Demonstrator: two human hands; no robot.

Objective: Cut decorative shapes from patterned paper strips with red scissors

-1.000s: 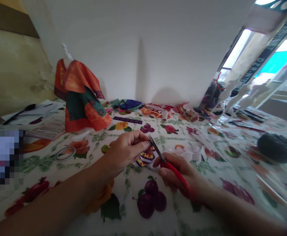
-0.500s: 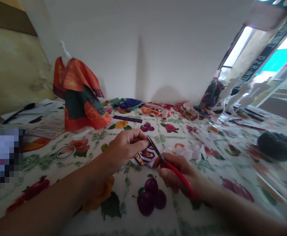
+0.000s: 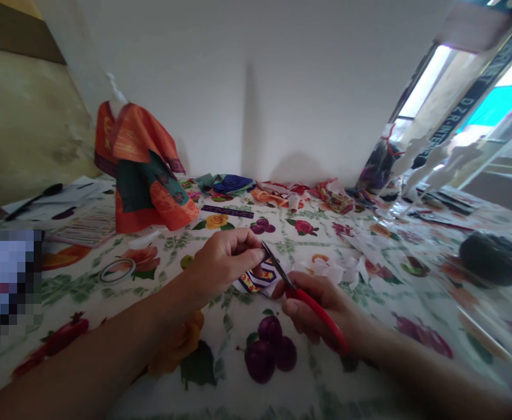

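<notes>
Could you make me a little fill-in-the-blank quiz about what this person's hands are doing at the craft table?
1. The right hand holds scissors with ______ handles.
2. The left hand pinches a patterned paper piece just ______ of the scissor blades.
3. The roll of tape lies flat on the ______ tablecloth.
4. The orange and green paper garment stands to the far ______ of the hands.

Missing words: red; left; fruit-and-flower printed; left

Single head-worn view, forward and down, close over table (image 3: 220,373).
</notes>
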